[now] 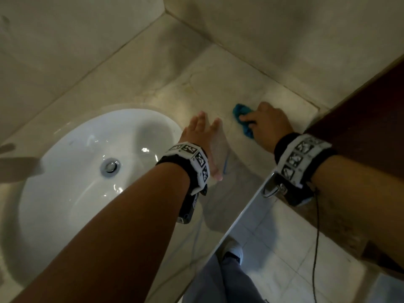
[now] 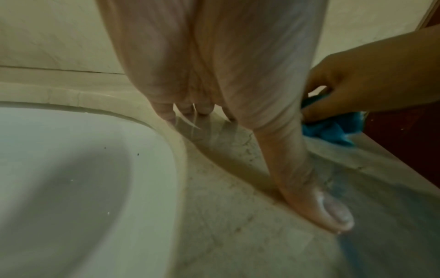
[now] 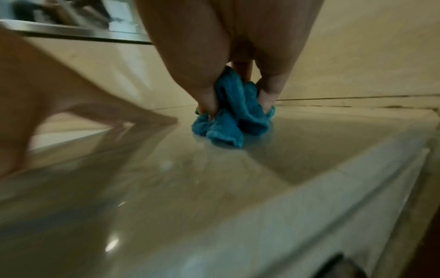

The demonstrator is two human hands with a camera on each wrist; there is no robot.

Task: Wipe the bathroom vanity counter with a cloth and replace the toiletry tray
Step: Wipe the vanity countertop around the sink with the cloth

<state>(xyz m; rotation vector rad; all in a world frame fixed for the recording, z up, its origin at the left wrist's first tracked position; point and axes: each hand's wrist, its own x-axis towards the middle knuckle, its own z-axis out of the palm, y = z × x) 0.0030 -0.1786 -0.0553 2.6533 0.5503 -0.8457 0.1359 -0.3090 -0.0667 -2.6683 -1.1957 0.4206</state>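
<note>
A bunched blue cloth [image 1: 242,119] lies on the pale stone vanity counter [image 1: 196,84], right of the basin. My right hand [image 1: 265,125] grips the cloth [image 3: 228,116] and holds it down on the counter [image 3: 214,188]. My left hand [image 1: 207,136] rests on the counter between the basin and the cloth, fingers straight and spread. In the left wrist view its fingertips [image 2: 204,111] and thumb touch the stone, with the cloth [image 2: 331,129] just beyond. No toiletry tray is in view.
A white oval sink [image 1: 87,162] with a metal drain [image 1: 110,166] fills the left. Tiled walls meet in a corner behind the counter. A dark wooden door or panel [image 1: 360,119] stands at the right. The counter's front edge drops to a tiled floor [image 1: 284,248].
</note>
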